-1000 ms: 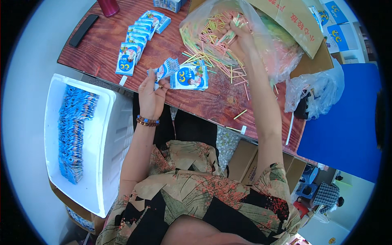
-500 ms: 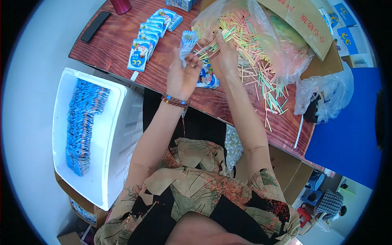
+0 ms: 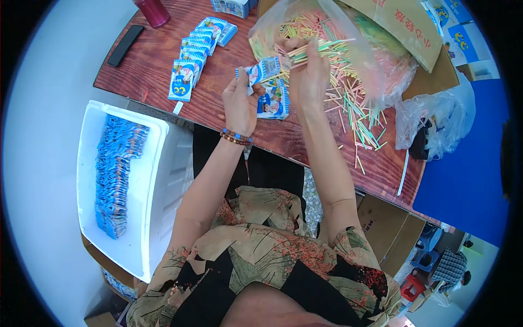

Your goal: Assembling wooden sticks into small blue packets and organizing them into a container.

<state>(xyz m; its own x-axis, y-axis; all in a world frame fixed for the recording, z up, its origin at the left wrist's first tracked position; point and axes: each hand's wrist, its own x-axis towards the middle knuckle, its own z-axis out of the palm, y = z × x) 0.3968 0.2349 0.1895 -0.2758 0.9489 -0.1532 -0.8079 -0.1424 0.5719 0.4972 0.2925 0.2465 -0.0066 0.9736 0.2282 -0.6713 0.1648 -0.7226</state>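
My left hand (image 3: 239, 107) is closed on a small blue-and-white packet (image 3: 265, 69), held tilted over the table. Thin coloured sticks (image 3: 333, 48) in pink, yellow and green lie in a bunch in my right hand (image 3: 309, 83), its fingers closed round them. At least one stick reaches from the right hand toward the packet; whether its tip is inside I cannot tell. More blue-and-white packets (image 3: 277, 102) lie on the table just beneath my hands. Beyond the right hand, a clear plastic bag (image 3: 376, 68) spills a heap of loose sticks (image 3: 351, 117).
An overlapping row of packets (image 3: 182, 79) lies to the left, near a black oblong object (image 3: 126, 46) and a red bottle (image 3: 153, 12). Left of the table stands a white foam box (image 3: 158, 163) with packed packets. A cardboard box (image 3: 436, 82) and crumpled bag (image 3: 438, 122) are at the right.
The packet in my left hand has turned from upright to slanting toward the right hand. My right hand has moved slightly right, and its sticks now point to the right.
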